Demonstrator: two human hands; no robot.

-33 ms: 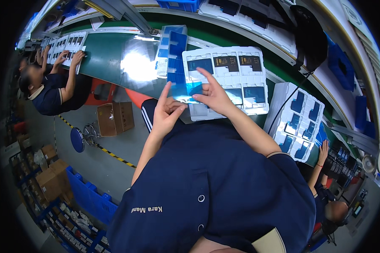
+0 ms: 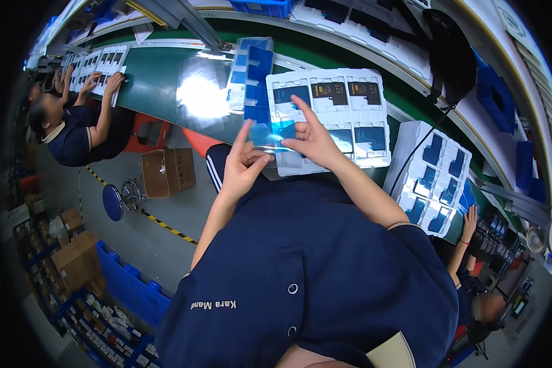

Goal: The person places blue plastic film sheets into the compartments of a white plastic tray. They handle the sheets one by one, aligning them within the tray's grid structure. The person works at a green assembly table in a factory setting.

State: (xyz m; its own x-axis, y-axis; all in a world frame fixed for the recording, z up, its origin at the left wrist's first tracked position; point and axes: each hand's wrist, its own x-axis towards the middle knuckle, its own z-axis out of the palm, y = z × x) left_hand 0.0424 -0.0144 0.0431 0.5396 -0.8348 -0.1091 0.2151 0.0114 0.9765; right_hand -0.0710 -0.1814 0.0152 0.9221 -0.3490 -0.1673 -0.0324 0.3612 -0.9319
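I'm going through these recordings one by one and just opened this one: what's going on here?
At a green bench, the right hand holds a thin clear film with blue on it. The left hand is at the film's left side; its exact grip is hard to see. Just beyond them sits a white tray with dark flat pieces in its compartments, beside blue sheets. Another filled tray stands to the right.

Our left hand (image 2: 244, 164) and right hand (image 2: 316, 142) face each other, forefingers (image 2: 304, 110) extended, thumbs (image 2: 260, 165) pointing inward, other fingers curled, bare forearms (image 2: 371, 195) angled together.
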